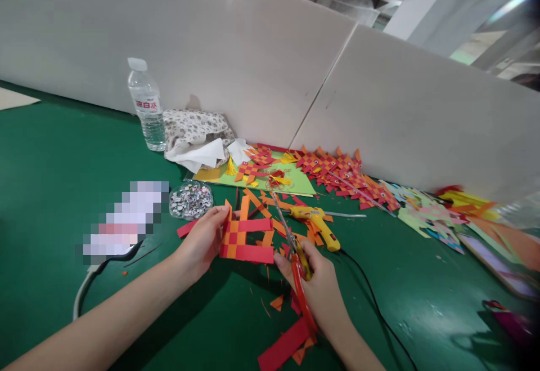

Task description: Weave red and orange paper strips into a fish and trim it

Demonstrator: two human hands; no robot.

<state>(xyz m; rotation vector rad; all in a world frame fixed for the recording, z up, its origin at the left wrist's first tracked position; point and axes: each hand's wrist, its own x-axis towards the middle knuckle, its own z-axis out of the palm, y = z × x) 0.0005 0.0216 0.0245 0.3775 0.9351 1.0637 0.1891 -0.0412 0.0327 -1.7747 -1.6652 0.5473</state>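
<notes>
My left hand pinches the edge of a woven paper piece made of red and orange strips, its loose strip ends sticking out up and to the right. In my right hand is a pair of scissors with red handles, blades pointing up and away. The blades are just right of the woven piece; whether they touch it I cannot tell. Behind the scissors lies a yellow glue gun with a clear stick in its back. Orange and red paper scraps are scattered beneath my hands.
A bag of googly eyes lies left of my hand, near a blurred-out phone on a cable. A water bottle and a tissue pouch stand by the wall. Finished woven fish pile up behind. The glue gun's black cord runs right.
</notes>
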